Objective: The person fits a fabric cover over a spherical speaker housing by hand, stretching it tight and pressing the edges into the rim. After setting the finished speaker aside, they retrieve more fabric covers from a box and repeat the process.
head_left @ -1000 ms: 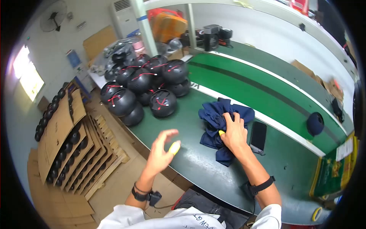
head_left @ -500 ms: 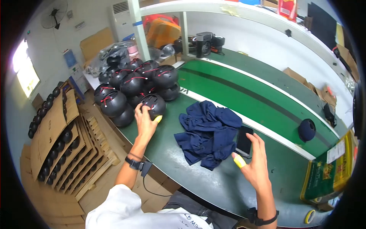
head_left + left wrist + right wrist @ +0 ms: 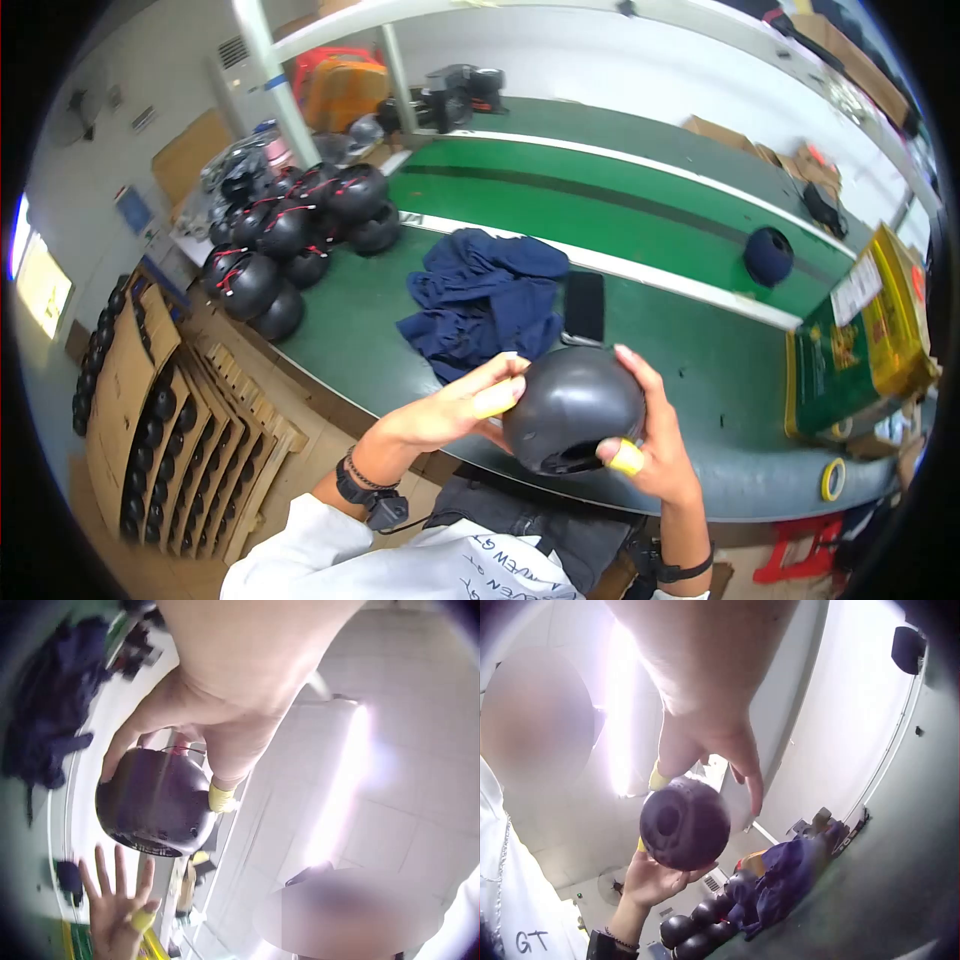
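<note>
My left hand (image 3: 455, 408) grips a round black shell (image 3: 575, 405) over the table's front edge. Its yellow-wrapped thumb and fingers hold one side, as the left wrist view shows. A dark opening in the shell shows in the right wrist view. Close at the shell's other side is my right hand (image 3: 662, 455), fingers spread and thumb overlapping the shell in the head view. The left wrist view shows that right hand (image 3: 120, 919) with straight fingers, apart from the shell. Behind the shell lie a crumpled navy cloth (image 3: 490, 290) and a black phone (image 3: 584, 308).
Several black shells (image 3: 285, 230) with red wires are piled at the table's left. A dark round piece (image 3: 768, 256) sits on the green strip (image 3: 600, 210). A green-yellow bag (image 3: 850, 350) and a tape roll (image 3: 832, 480) stand right. Stacked cardboard layers (image 3: 120, 400) are on the left.
The right hand has let go of the navy cloth. My left hand has taken a black shell from beside the pile and brought it right, in front of me. The head view has turned right.
</note>
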Action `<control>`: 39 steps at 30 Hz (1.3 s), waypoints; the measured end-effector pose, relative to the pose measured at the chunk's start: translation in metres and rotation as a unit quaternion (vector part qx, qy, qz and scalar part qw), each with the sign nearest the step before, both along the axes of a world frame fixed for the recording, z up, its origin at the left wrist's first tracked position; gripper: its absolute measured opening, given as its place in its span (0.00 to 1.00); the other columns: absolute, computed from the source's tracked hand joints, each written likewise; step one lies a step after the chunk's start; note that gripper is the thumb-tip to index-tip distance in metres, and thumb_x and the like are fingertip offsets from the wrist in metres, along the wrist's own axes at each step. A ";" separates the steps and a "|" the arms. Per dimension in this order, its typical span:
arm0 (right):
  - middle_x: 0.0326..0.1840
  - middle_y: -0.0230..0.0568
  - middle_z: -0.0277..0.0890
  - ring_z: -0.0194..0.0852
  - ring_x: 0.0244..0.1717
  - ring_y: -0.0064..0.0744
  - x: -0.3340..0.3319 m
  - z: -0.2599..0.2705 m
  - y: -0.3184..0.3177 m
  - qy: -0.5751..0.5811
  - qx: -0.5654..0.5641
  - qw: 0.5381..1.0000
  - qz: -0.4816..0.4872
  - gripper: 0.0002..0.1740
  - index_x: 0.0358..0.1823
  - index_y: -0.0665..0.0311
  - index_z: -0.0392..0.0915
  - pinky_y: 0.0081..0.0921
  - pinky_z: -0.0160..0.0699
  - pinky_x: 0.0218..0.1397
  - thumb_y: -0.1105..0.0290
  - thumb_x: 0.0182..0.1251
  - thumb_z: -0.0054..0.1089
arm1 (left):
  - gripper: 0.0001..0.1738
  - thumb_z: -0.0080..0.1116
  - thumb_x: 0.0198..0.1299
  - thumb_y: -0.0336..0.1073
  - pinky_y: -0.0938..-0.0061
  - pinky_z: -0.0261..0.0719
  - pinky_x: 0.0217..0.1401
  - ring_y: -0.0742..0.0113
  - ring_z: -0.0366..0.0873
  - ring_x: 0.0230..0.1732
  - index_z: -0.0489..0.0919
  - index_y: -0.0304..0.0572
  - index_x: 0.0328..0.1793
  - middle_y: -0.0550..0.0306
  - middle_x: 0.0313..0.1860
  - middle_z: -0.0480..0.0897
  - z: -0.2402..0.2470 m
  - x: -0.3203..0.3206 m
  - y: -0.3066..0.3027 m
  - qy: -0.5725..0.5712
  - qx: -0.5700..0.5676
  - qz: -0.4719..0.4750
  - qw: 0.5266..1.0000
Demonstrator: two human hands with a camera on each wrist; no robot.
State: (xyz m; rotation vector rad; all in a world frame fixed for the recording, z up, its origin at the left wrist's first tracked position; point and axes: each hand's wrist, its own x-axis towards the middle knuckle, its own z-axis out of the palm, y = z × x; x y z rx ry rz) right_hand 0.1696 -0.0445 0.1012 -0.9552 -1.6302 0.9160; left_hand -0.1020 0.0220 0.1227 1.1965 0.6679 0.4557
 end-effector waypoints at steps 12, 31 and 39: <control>0.60 0.61 0.75 0.83 0.50 0.59 0.041 -0.042 -0.084 -0.257 -0.212 0.903 -0.273 0.36 0.75 0.76 0.65 0.46 0.81 0.56 0.53 0.80 0.57 | 0.41 0.57 0.77 0.41 0.66 0.80 0.59 0.55 0.79 0.58 0.52 0.48 0.90 0.39 0.82 0.61 -0.056 0.086 -0.027 0.160 0.318 -0.055 0.933; 0.74 0.64 0.65 0.73 0.68 0.53 0.014 -0.062 -0.072 -0.108 -0.155 0.946 -0.263 0.45 0.79 0.72 0.57 0.39 0.80 0.62 0.62 0.68 0.72 | 0.38 0.49 0.78 0.43 0.56 0.47 0.88 0.40 0.48 0.88 0.53 0.35 0.87 0.33 0.87 0.52 -0.076 0.081 -0.017 0.129 0.404 -0.029 0.905; 0.70 0.56 0.71 0.77 0.64 0.49 0.022 -0.049 -0.083 -0.086 -0.176 0.932 -0.306 0.37 0.73 0.68 0.65 0.39 0.82 0.60 0.63 0.68 0.71 | 0.18 0.72 0.58 0.32 0.54 0.67 0.70 0.45 0.69 0.66 0.80 0.40 0.53 0.47 0.64 0.76 -0.054 0.049 0.040 0.329 0.597 0.229 0.694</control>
